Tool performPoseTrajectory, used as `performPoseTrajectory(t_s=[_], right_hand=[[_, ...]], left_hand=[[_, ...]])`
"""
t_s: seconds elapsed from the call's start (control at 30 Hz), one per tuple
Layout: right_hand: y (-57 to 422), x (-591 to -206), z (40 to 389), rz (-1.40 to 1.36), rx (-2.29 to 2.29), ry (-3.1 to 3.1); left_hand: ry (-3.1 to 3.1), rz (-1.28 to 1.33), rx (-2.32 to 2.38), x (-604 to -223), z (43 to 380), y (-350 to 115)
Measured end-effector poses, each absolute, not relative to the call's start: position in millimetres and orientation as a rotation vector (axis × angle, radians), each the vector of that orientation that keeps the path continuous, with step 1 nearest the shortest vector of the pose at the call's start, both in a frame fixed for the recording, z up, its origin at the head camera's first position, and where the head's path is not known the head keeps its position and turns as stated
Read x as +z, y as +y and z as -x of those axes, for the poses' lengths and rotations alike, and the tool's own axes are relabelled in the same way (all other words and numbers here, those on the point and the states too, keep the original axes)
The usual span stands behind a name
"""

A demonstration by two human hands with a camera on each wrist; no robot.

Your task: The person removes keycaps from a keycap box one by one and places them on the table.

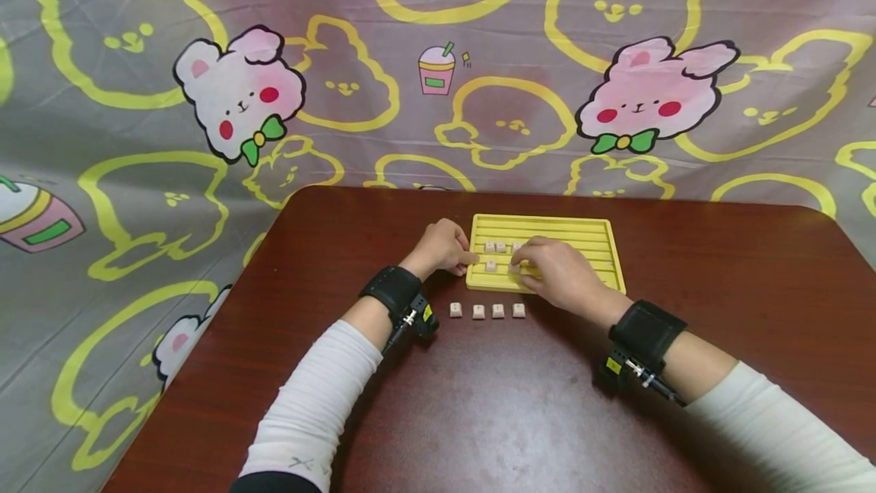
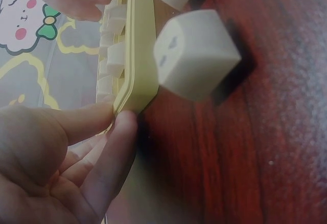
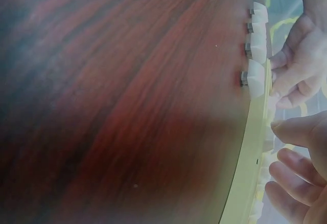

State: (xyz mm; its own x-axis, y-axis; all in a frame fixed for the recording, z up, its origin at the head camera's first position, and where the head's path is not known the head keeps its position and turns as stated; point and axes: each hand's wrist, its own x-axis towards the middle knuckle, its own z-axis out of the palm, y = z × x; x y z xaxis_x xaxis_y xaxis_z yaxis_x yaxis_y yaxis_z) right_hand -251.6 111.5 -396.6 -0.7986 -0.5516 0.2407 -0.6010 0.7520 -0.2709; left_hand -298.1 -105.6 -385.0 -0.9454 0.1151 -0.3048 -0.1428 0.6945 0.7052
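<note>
A yellow ridged tray (image 1: 588, 233) lies on the table with white keycaps (image 1: 490, 266) standing in its grooves. My left hand (image 1: 443, 246) pinches the tray's left edge between thumb and fingers, near a corner in the left wrist view. Over the tray, my right hand (image 1: 557, 272) has its thumb and forefinger at a small keycap (image 1: 515, 268) in the lower row and seems to pinch it; the fingers partly cover it. In the right wrist view that hand's other fingers (image 3: 294, 180) are loosely bent. Several more keycaps (image 1: 498, 311) lie in a row before the tray.
The dark red-brown wooden table (image 1: 479, 402) extends around the tray on all sides. Behind it hangs a grey cloth (image 1: 328, 173) printed with cartoon animals. Each wrist wears a black strap (image 1: 646, 337) with a small camera.
</note>
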Motion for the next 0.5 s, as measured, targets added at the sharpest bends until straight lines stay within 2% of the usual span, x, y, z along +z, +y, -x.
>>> performPoseTrajectory(t_s=[0.5], right_hand=[[108.9, -399.5, 260.4, -0.951, 0.556, -2.823]], left_hand=[[2.566, 0.047, 1.125, -386.0, 298.8, -105.2]])
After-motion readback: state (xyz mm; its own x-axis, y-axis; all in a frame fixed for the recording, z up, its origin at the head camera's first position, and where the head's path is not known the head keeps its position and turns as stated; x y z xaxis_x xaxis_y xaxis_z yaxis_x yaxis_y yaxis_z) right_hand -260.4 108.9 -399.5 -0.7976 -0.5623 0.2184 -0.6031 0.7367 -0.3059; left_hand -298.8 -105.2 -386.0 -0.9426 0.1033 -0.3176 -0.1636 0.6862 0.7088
